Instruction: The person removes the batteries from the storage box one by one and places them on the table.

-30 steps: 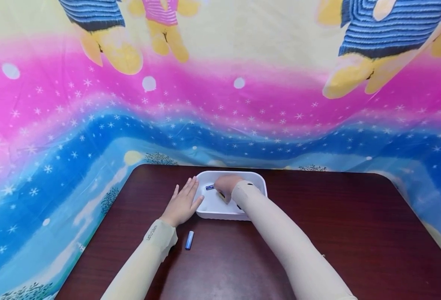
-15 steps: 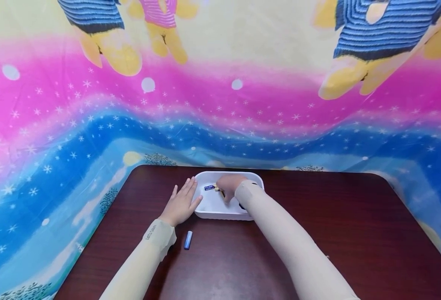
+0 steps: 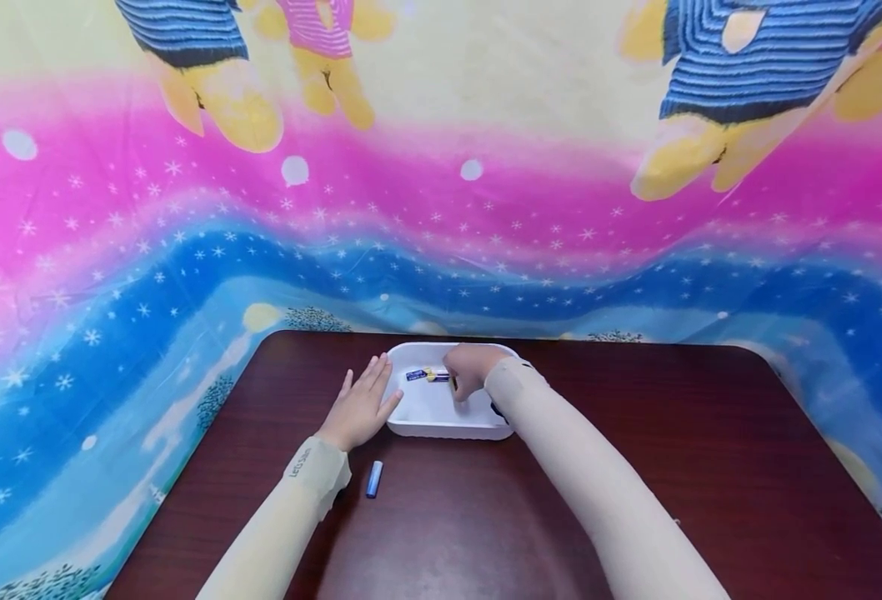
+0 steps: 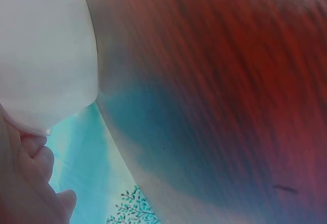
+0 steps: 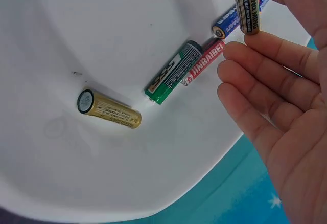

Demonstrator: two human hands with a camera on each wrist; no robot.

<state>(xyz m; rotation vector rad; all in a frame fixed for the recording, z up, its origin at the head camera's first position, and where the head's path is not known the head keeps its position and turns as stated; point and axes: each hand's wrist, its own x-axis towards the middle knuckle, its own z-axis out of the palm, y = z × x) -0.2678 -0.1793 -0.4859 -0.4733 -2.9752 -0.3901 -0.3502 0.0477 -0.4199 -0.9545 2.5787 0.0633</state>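
A white plastic basin (image 3: 448,431) stands on the table with several batteries inside. My right hand (image 3: 473,368) reaches into it and pinches a gold-and-black battery (image 5: 247,10) between thumb and index finger, the other fingers spread below. Around it in the right wrist view lie a blue battery (image 5: 226,25), a red battery (image 5: 206,60), a green battery (image 5: 172,74) and, farther off, a gold battery (image 5: 109,109). With fingers straight, my left hand (image 3: 354,408) rests against the basin's left side. Its fingertips show at the rim in the left wrist view.
A blue-and-silver battery (image 3: 374,479) lies on the dark wood table (image 3: 636,433), in front of the basin and right of my left wrist. A colourful printed cloth (image 3: 411,208) hangs behind the table and along its sides.
My right hand has shifted to the right inside the basin, and more of the batteries left of it show. The left hand keeps its place on the basin's side.
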